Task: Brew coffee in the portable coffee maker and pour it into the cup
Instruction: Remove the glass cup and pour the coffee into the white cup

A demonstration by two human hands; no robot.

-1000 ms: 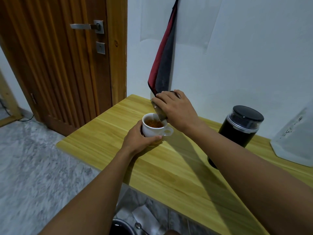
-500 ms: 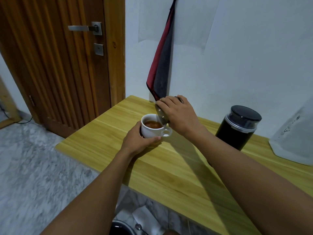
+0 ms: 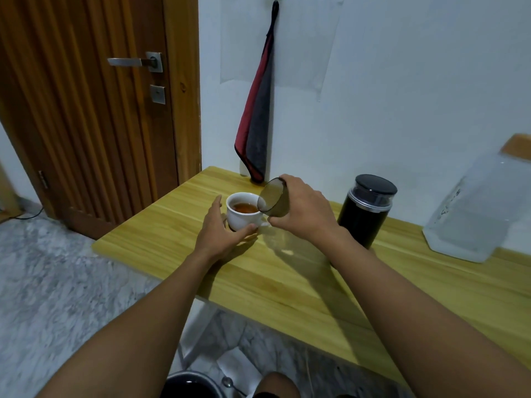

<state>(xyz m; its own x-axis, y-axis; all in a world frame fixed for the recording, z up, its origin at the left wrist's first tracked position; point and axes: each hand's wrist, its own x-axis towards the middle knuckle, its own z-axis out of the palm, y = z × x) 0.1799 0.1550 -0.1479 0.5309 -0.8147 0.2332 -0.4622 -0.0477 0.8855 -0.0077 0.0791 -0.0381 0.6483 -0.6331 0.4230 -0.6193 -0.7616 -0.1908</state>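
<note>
Coffee [image 3: 244, 208] stands in the white cup [image 3: 241, 224] near the left end of the table [image 3: 287, 282] as the pour ends. The right hand [image 3: 304, 211], fingers wrapped round a smoky glass [image 3: 271, 201], has drawn it back from the cup's lip, where it was tipped half a second ago. The glass now hangs on its side just right of the cup, mouth toward it, with no stream visible and nothing seen inside. The left hand [image 3: 218, 228], which clasped the cup during the pour, has slackened: fingers straight and apart from the cup's far side, only the thumb touching its near wall. By the look of it the pouring is done, and setting the glass down is what remains. The black maker [image 3: 367, 211] stands upright, lid on, just behind the right wrist, close enough for a careless sweep back to knock it. A clear container [image 3: 471, 214] sits toward the table's right end, well apart. A red-and-grey towel [image 3: 255, 139] hangs on the wall behind the cup, beside a wooden door [image 3: 86, 110]. On the floor below lie a dark bowl [image 3: 189, 386] and a spoon [image 3: 228, 382].
</note>
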